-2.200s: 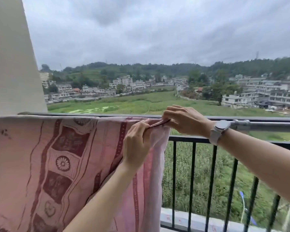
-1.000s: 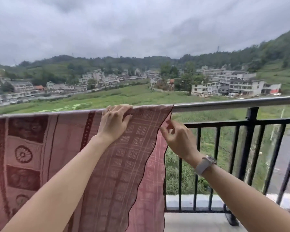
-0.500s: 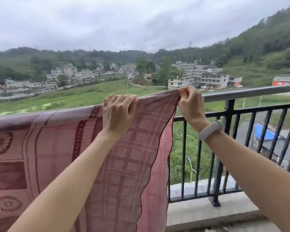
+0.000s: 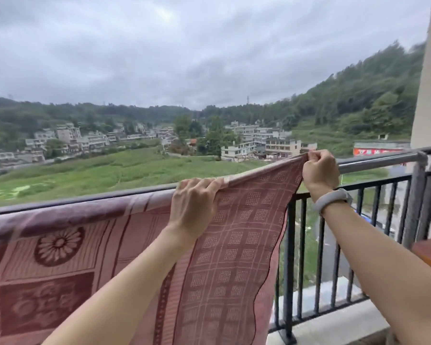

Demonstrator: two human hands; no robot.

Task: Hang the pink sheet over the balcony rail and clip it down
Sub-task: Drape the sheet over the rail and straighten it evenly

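Right hand [image 4: 320, 171] pinching pink sheet [image 4: 234, 245] corner, left hand [image 4: 193, 205] gripping its top edge, rail [image 4: 378, 160] beneath hidden

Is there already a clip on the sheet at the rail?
No: no clip shows on the pink sheet; only the right hand and left hand grip it.

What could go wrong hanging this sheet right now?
No clip is visible on the pink sheet, so only the left hand and right hand keep it on the rail. The right hand's corner is lifted off the rail; released, it might slide outward over the drop.
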